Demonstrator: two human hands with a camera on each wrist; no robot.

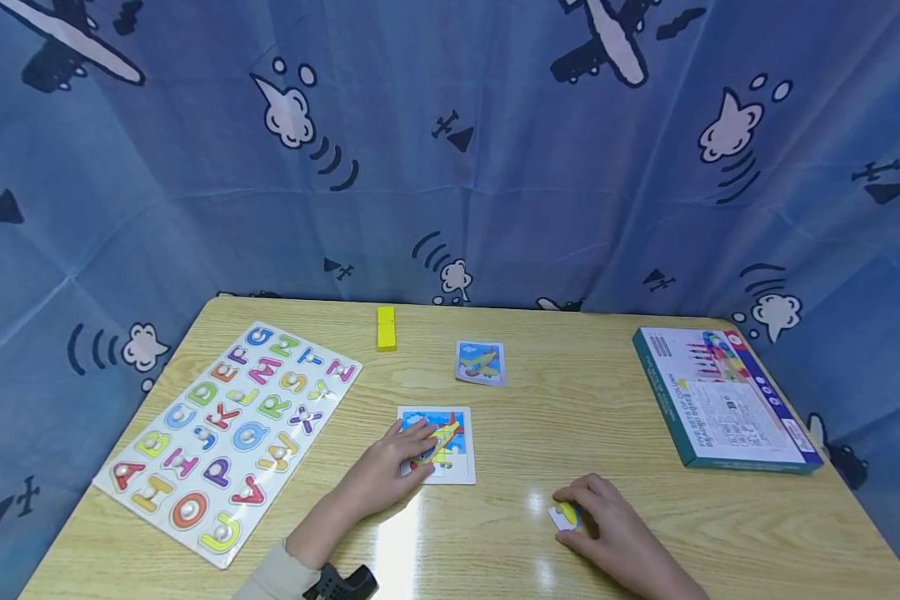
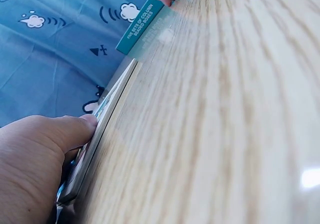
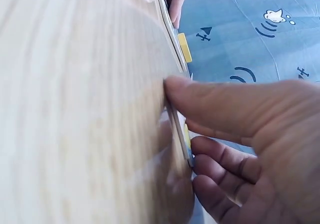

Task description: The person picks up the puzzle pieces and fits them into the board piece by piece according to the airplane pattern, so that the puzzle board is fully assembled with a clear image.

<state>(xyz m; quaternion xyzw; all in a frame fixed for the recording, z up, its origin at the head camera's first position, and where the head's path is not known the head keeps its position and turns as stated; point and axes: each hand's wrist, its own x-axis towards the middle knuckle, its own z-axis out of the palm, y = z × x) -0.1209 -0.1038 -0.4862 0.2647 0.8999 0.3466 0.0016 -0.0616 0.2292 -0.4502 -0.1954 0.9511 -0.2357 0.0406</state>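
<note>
In the head view, my left hand (image 1: 381, 471) rests with extended fingers on a white-framed jigsaw board (image 1: 461, 468) showing a yellow and red airplane. Its palm and fingers cover the board's left part. The left wrist view shows the thumb (image 2: 77, 130) along the edge of that board. To the right, my right hand (image 1: 617, 533) pinches a small puzzle piece (image 1: 565, 517), yellow and white on top, between thumb and fingers. From the right wrist view, this piece (image 3: 181, 134) lies low, close over the wooden table.
A small airplane picture card (image 1: 481, 363) lies behind the jigsaw board, with a yellow block (image 1: 386, 328) near the back edge. An alphabet peg board (image 1: 157, 518) is at left. At right lies a flat green-sided box (image 1: 727, 400). A blue curtain (image 1: 390, 208) hangs behind the table.
</note>
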